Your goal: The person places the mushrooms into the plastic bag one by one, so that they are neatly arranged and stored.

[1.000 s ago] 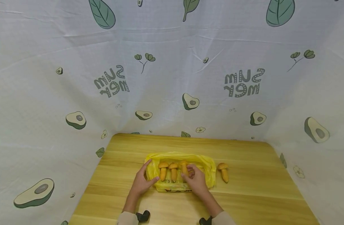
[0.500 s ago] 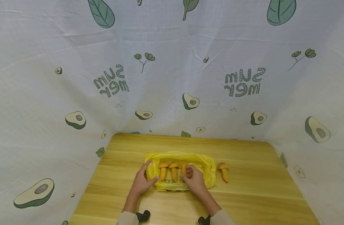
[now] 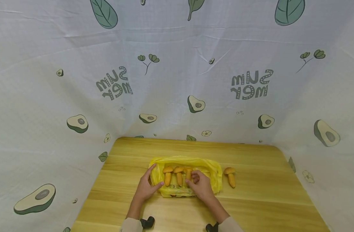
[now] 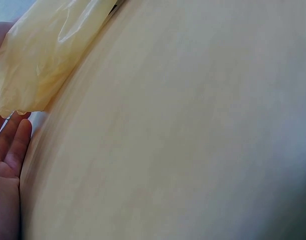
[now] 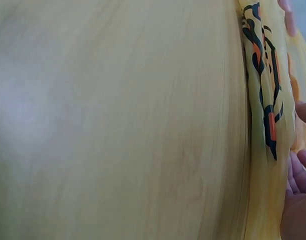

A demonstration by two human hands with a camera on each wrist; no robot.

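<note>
A yellow plastic bag (image 3: 211,162) lies spread with its mouth upward on the table. Inside it, side by side, are an orange mushroom (image 3: 168,176), a second mushroom (image 3: 179,177) and a third mushroom (image 3: 188,175). My right hand (image 3: 202,186) pinches the third one between thumb and fingers, which partly cover it. My left hand (image 3: 145,187) rests at the bag's left end, thumb and forefinger spread along its rim. In the left wrist view its fingers (image 4: 18,145) look fairly straight beside the plastic (image 4: 58,55). Another mushroom (image 3: 230,177) lies outside, right of the bag.
The wooden table (image 3: 261,199) extends around the bag on all sides. A pale cloth (image 3: 171,80) printed with avocados and leaves hangs behind and at both sides. Black wrist-worn devices (image 3: 148,223) sit near the sleeves.
The third mushroom has shifted slightly left and lower, with my right hand still on it. The second mushroom's stem has moved slightly right. My left hand stays where it was.
</note>
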